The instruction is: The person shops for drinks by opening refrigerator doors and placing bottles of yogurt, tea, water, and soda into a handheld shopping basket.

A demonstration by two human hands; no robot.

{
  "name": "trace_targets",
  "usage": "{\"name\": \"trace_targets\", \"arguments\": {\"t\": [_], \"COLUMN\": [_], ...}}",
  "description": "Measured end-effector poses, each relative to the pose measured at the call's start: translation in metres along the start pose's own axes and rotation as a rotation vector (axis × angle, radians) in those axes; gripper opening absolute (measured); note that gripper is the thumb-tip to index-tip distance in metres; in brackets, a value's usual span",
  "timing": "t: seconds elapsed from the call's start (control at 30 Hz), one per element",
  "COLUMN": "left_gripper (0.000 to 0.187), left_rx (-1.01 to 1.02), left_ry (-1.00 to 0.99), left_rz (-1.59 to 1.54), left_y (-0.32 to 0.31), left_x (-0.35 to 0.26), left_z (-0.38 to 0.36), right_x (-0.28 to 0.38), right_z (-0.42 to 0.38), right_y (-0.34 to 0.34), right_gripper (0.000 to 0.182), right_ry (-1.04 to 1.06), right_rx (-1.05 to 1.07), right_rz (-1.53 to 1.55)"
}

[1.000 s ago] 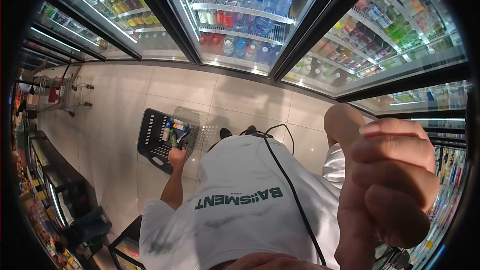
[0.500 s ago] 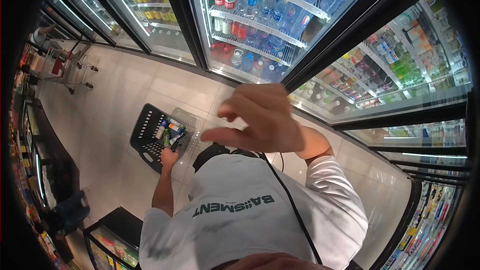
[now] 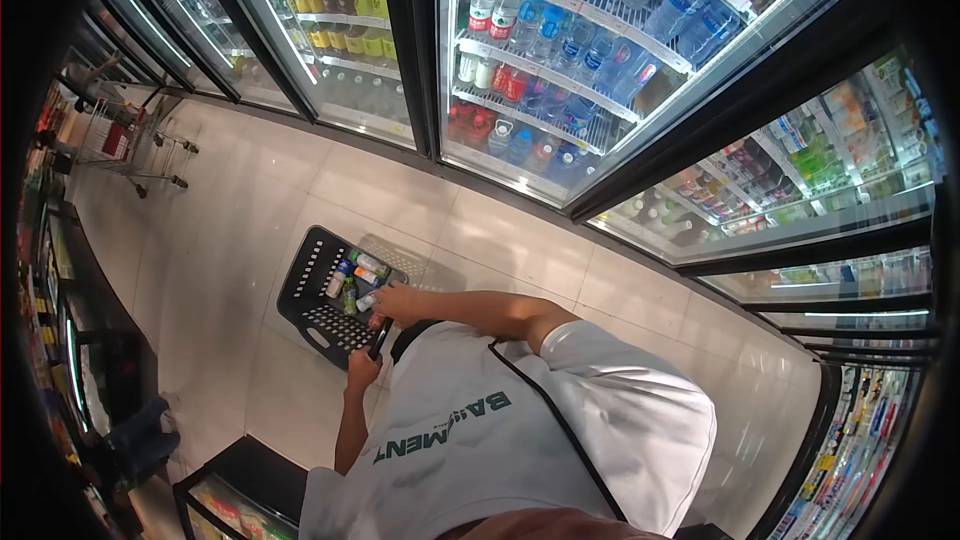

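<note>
A dark grey perforated shopping basket (image 3: 307,262) hangs in front of me, with several bottles (image 3: 349,292) and small packages inside. My left hand (image 3: 364,368) is closed round the basket's black handle (image 3: 380,338). Reaching across my body, my right hand (image 3: 399,304) is at the basket's near right side, over the handle's far end and beside the items. Its fingers are bent; whether they hold anything is too small to tell.
Glass-door coolers with bottled drinks (image 3: 590,45) line the far side and the right. A shopping cart (image 3: 125,140) stands at the far left, with part of a person near it. Dark display cases (image 3: 250,485) are at the lower left.
My right hand has moved from high in front of me down and left to the basket. The view has shifted, and the basket appears slightly lower and further right.
</note>
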State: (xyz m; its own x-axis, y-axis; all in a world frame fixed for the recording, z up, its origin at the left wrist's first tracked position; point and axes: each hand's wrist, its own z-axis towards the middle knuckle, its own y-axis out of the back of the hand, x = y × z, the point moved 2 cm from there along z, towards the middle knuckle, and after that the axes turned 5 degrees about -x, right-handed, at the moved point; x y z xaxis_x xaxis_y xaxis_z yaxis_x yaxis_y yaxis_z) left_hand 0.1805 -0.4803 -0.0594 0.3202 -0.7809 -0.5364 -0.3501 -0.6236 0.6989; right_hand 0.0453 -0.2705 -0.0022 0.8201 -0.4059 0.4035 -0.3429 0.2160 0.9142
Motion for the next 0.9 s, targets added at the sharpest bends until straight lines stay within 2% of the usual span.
{"name": "trace_targets", "arguments": {"t": [0.1, 0.2, 0.3, 0.33, 0.4, 0.47, 0.53, 0.57, 0.63, 0.73, 0.9], "left_gripper": [0.025, 0.031, 0.033, 0.030, 0.027, 0.024, 0.026, 0.026, 0.025, 0.027, 0.031], "left_rx": [-0.113, -0.094, -0.176, -0.226, -0.244, -0.297, -0.321, -0.406, -0.573, -0.408, -0.173], "left_ry": [-0.147, -0.057, -0.015, -0.067, -0.085, -0.110, -0.106, -0.171, -0.298, -0.229, -0.282], "left_rz": [0.093, 0.059, -0.053, -0.060, -0.110, -0.149, -0.233, -0.226, -0.219, -0.258, -0.169], "left_y": [0.006, 0.025, 0.068, 0.076, 0.091, 0.100, 0.093, 0.079, 0.055, 0.049, 0.059], "left_x": [0.007, 0.010, -0.011, -0.010, -0.022, -0.041, -0.059, -0.062, -0.070, -0.089, -0.100], "left_z": [0.009, 0.025, 0.035, 0.047, 0.073, 0.100, 0.128, 0.147, 0.172, 0.179, 0.190], "right_x": [-0.007, -0.003, -0.008, -0.013, -0.046, -0.065, -0.102, -0.117, -0.126, -0.139, -0.151], "right_z": [0.047, 0.072, 0.109, 0.118, 0.145, 0.165, 0.178, 0.182, 0.177, 0.160, 0.126], "right_y": [-0.083, -0.077, -0.042, -0.024, -0.033, 0.003, -0.006, -0.009, 0.011, 0.022, 0.025], "right_gripper": [0.050, 0.036, 0.022, 0.014, 0.016, 0.012, 0.011, 0.010, 0.011, 0.011, 0.012], "right_ry": [-0.013, -0.051, -0.122, -0.100, -0.115, -0.202, -0.231, -0.248, -0.283, -0.335, -0.484], "right_rx": [0.342, 0.300, 0.327, 0.272, 0.248, 0.325, 0.230, 0.182, 0.226, 0.258, 0.234], "right_rz": [0.102, 0.116, 0.027, -0.017, -0.117, -0.191, -0.248, -0.277, -0.333, -0.368, -0.284]}}
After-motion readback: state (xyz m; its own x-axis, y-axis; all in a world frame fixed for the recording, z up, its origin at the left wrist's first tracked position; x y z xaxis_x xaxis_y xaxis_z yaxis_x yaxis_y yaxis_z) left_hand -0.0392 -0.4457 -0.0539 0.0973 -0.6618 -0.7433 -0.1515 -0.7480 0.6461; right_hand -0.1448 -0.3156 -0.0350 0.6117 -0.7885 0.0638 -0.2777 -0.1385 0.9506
